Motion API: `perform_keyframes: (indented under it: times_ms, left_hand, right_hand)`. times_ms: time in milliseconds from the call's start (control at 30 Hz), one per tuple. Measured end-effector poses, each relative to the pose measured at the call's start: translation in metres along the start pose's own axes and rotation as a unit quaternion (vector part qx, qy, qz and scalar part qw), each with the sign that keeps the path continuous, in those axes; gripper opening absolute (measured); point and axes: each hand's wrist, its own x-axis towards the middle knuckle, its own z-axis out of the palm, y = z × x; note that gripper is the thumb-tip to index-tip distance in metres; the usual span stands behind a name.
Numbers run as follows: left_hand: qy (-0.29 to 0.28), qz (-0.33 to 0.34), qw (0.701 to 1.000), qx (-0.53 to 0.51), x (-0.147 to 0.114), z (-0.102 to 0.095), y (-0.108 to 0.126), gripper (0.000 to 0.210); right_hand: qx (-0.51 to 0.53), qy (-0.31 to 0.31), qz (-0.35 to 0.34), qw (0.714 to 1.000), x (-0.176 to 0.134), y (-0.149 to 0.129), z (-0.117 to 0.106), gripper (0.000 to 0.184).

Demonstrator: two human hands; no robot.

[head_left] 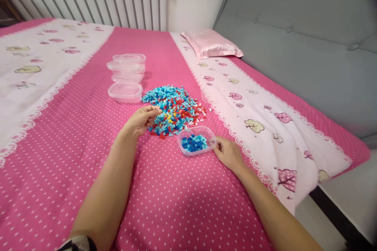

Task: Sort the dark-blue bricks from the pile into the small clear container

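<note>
Pinching, unclear if loaded, with left hand [143, 118], nearer toy-brick pile [175, 104] rightward of fingertips [157, 110]; holding plastic container [210, 135] with right hand [231, 153].

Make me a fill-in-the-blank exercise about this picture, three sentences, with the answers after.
1. The left hand is by the pile, while the ____ hand holds the tub.
2. The pieces showing in the tub are shades of ____.
3. The pillow is coloured ____.

Missing words: right; blue; pink.
</note>
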Motion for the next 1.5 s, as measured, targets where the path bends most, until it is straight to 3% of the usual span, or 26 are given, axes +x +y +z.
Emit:
perform_keyframes:
  times_ms: [133, 267, 467, 567, 733, 800, 867, 1000, 1167, 1333, 1500]
  left_hand:
    - [-0.042, -0.046, 0.98, -0.188, -0.005, -0.002, 0.01, 0.019]
    - [-0.071, -0.09, 0.944, -0.309, -0.009, -0.003, 0.017, 0.008]
    - [-0.066, -0.085, 0.917, -0.384, -0.012, -0.004, 0.019, 0.013]
    - [-0.068, -0.093, 0.918, -0.38, -0.01, -0.007, 0.02, 0.011]
    - [0.003, -0.069, 0.974, -0.215, -0.007, -0.008, 0.019, 0.009]
    - [0.036, -0.03, 0.995, -0.088, -0.007, -0.007, 0.017, 0.013]
    - [0.063, 0.003, 0.996, 0.069, -0.009, -0.005, 0.015, 0.017]
    - [0.014, 0.022, 0.942, 0.335, -0.013, -0.004, 0.015, 0.016]
    - [-0.077, 0.01, 0.837, 0.541, -0.015, -0.007, 0.019, 0.021]
    - [-0.108, 0.007, 0.765, 0.635, -0.013, -0.006, 0.012, 0.026]
    - [-0.114, 0.013, 0.746, 0.656, -0.009, -0.004, 0.006, 0.019]
  right_hand:
    - [-0.004, -0.002, -0.003, 1.0, 0.0, 0.0, 0.0, 0.018]
    - [0.0, 0.001, -0.009, 1.0, 0.0, 0.001, 0.0, 0.019]
    - [-0.007, 0.002, -0.003, 1.0, 0.0, 0.001, 0.001, 0.017]
    - [-0.007, 0.003, -0.003, 1.0, -0.001, 0.0, 0.0, 0.018]
    - [-0.008, 0.0, -0.001, 1.0, -0.001, 0.0, 0.0, 0.018]
    - [-0.01, -0.002, 0.002, 1.0, -0.001, 0.0, 0.0, 0.02]
    - [-0.012, -0.001, 0.002, 1.0, -0.001, 0.0, 0.0, 0.02]
    - [-0.014, -0.001, 0.003, 1.0, -0.001, 0.0, 0.0, 0.019]
    - [-0.014, 0.002, -0.003, 1.0, -0.001, 0.001, 0.001, 0.018]
    - [-0.012, 0.0, 0.002, 1.0, 0.0, 0.0, 0.001, 0.017]
    - [0.001, 0.0, 0.004, 1.0, 0.0, 0.0, 0.0, 0.017]
